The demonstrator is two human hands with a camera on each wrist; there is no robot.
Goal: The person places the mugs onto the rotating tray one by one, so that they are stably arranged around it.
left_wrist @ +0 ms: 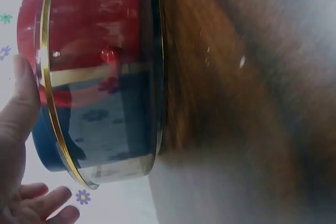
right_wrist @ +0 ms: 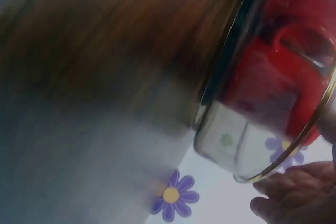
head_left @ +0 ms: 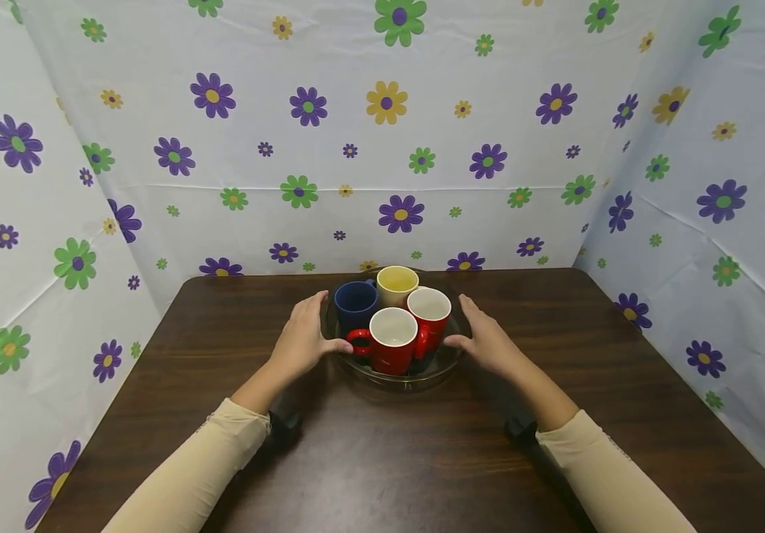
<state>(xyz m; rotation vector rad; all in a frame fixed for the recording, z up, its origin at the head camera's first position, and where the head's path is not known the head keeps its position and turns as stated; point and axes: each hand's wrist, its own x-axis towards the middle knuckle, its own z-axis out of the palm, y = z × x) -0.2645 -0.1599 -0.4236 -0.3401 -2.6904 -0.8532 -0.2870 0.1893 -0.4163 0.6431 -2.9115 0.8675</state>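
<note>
A clear glass bowl (head_left: pixel 409 384) with a gold rim stands on the table, holding a blue mug (head_left: pixel 354 317), a yellow mug (head_left: pixel 397 281) and two red mugs with white insides, one in front (head_left: pixel 391 361) and one at the right (head_left: pixel 437 327). My left hand (head_left: pixel 299 337) is at the bowl's left side, fingers extended along it and thumb over the rim near the front mug's red handle. On the opposite side is my right hand (head_left: pixel 489 340), its thumb and fingers spread at the rim. Both wrist views show fingers beside the gold rim (right_wrist: pixel 321 109), not wrapped round the glass.
The dark brown wooden table (head_left: pixel 382 459) extends to both sides and in front of the bowl. Behind and beside it hangs a white sheet (head_left: pixel 329 44) with purple, green and yellow flowers, meeting the table's back edge.
</note>
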